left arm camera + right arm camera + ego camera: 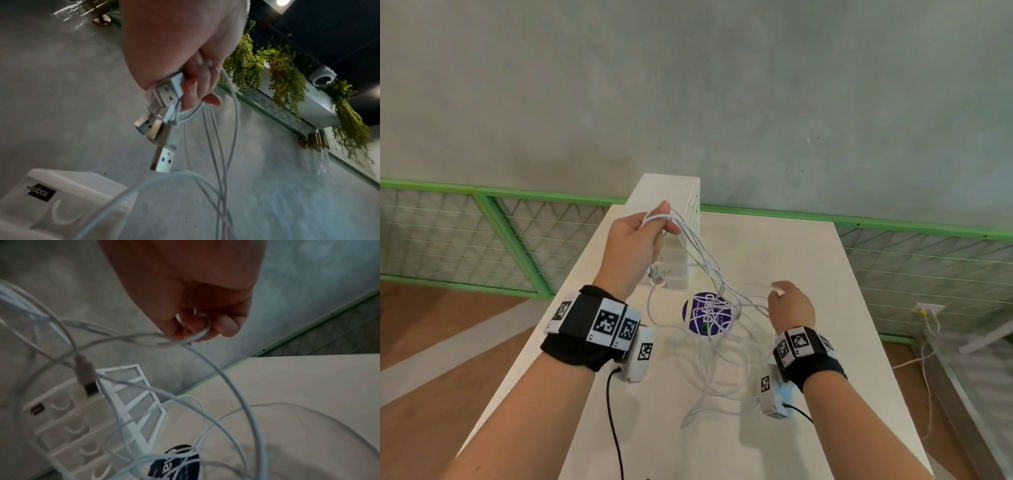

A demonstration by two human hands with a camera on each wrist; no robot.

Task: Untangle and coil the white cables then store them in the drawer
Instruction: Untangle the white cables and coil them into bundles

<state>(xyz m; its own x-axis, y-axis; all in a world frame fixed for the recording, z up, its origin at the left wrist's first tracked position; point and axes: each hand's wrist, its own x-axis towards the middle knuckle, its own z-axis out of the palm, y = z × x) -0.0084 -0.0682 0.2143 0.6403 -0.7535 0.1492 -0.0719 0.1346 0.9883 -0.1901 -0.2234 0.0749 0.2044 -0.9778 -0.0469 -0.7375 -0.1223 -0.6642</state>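
A tangle of white cables (717,346) hangs between my hands above the white table (825,274) and trails onto it. My left hand (640,240), raised high, grips a bunch of cable strands; the left wrist view shows several USB plugs (162,116) dangling under its curled fingers (193,91). Lower and to the right, my right hand (789,303) pinches a single cable strand (197,337) and holds it out sideways. A loose plug (86,378) hangs in the tangle. The white drawer unit (674,233) stands at the table's back, behind my left hand, with its drawers pushed in.
A purple round sticker (705,317) lies on the table under the hanging cables. A green-framed mesh fence (517,233) runs behind the table below a grey wall. On the floor at right, a wall socket (927,310) has thin wires trailing from it.
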